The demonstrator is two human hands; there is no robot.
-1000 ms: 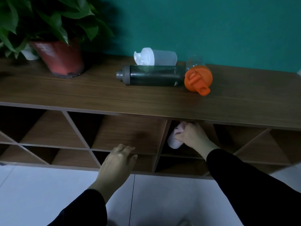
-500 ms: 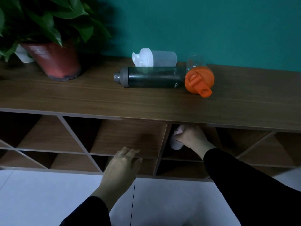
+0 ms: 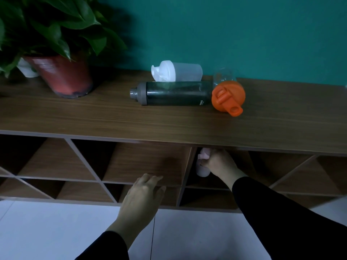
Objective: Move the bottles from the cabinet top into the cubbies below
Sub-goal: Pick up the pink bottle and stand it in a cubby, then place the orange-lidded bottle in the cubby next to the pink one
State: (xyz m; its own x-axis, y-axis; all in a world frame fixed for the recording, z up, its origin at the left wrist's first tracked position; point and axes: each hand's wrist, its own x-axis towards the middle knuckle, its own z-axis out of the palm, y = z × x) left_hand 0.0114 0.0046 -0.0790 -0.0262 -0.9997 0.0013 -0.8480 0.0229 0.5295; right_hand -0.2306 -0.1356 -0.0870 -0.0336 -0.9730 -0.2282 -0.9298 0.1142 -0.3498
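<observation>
Gripping a pale bottle (image 3: 202, 170) inside an upper cubby (image 3: 210, 177), right hand (image 3: 218, 163) closed round it; long axis apparently pointing inward, dim. Left hand (image 3: 142, 196) open, empty. Three bottles remain on the cabinet top (image 3: 93, 117), above both hands.

Dark translucent bottle (image 3: 174, 93), frosted white-lidded shaker (image 3: 177, 71), clear orange-capped bottle (image 3: 227, 91) lie sideways on wooden cabinet top (image 3: 93, 117); pale bottle (image 3: 202, 167) inside upper cubby (image 3: 204, 180).
</observation>
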